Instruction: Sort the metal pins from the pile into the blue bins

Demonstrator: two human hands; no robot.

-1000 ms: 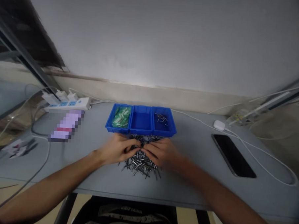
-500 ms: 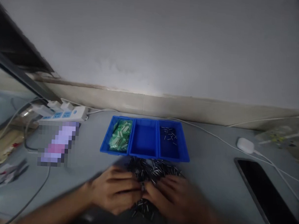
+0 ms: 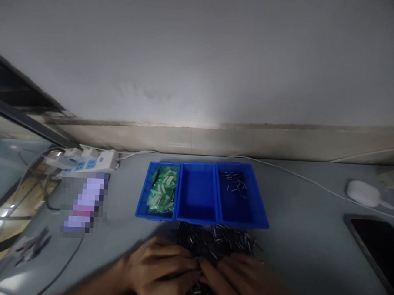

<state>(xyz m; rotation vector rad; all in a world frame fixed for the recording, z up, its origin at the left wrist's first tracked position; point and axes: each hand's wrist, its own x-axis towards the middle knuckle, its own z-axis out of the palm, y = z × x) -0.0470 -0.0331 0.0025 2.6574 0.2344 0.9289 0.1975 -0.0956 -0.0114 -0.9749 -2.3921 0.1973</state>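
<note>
My left hand (image 3: 165, 270) and my right hand (image 3: 238, 280) meet fingertip to fingertip at the bottom middle of the head view. Their fingers are curled and pressed together; whatever is pinched between them is hidden. Under and around them lies a pile of small dark metal pins (image 3: 209, 241). Just beyond the pile stand three joined blue bins. Small green and white pieces fill the left bin (image 3: 141, 197). The middle bin (image 3: 198, 195) shows only its blue floor. Some thin pins lie scattered in the right bin (image 3: 236, 212).
On the left are a white power strip (image 3: 109, 161) with plugs, a phone (image 3: 86, 203) with a blurred screen, and crumpled scraps (image 3: 29, 246). To the right lie a white earbud case (image 3: 363, 193) and a dark phone (image 3: 378, 246). A white cable (image 3: 290, 175) runs along the wall.
The view has shifted, so the bins and hands appear lower and the items at the right farther right. Both hands stay together over the pile, fingers still closed.
</note>
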